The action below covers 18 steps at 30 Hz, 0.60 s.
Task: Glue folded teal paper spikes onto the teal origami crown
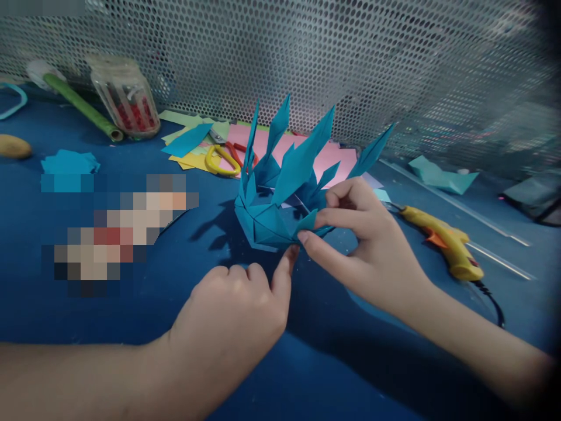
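A blue folded-paper crown (274, 225) with tall pointed leaf-like pieces stands on the dark blue tabletop. My right hand (363, 240) pinches a small flap at its near right side between thumb and index finger. In front of the crown is my left hand (236, 307), its index fingertip against the crown's lower edge. The other fingers of that hand are curled in, and the palm side is hidden.
Scissors (222, 161) lie on coloured paper sheets (339, 155) behind the crown. A yellow glue gun (445, 240) with clear glue sticks (499, 262) lies right. At left are a jar (125, 99), a green tube (81, 105), blue paper pieces (70, 162) and a pixelated area. Perforated metal mesh (307, 52) stands behind.
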Available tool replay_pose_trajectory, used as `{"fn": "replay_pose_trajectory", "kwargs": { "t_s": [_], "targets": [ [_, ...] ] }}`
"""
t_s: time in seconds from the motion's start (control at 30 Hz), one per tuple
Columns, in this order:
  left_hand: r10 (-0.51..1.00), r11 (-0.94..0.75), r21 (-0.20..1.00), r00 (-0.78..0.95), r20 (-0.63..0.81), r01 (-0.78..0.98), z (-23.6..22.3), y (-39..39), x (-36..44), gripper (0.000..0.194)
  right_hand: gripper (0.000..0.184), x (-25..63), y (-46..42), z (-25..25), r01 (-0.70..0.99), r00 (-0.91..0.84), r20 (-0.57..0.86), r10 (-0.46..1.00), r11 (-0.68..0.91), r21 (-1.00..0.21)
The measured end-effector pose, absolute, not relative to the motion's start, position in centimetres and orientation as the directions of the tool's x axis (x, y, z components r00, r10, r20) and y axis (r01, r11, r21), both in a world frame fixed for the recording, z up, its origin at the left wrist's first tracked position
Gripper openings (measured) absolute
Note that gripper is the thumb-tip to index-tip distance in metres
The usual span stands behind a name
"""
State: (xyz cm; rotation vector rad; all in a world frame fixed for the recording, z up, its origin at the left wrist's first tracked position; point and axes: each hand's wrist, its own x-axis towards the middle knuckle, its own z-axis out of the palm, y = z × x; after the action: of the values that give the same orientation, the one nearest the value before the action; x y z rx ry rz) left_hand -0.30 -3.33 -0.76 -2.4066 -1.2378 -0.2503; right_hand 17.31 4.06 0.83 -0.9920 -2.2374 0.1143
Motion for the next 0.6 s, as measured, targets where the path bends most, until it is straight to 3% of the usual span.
{"fn": "replay_pose_trajectory", "kwargs": {
  "t_s": [0.6],
  "targets": [
    [0.742, -0.539, -0.267, 0.6, 0.298, 0.799, -0.98, -3.26, -0.55, 0.054, 0.014, 17.53, 4.23, 0.54, 0.604, -0.475, 0.56, 0.679, 0.714, -0.353]
  ]
}}
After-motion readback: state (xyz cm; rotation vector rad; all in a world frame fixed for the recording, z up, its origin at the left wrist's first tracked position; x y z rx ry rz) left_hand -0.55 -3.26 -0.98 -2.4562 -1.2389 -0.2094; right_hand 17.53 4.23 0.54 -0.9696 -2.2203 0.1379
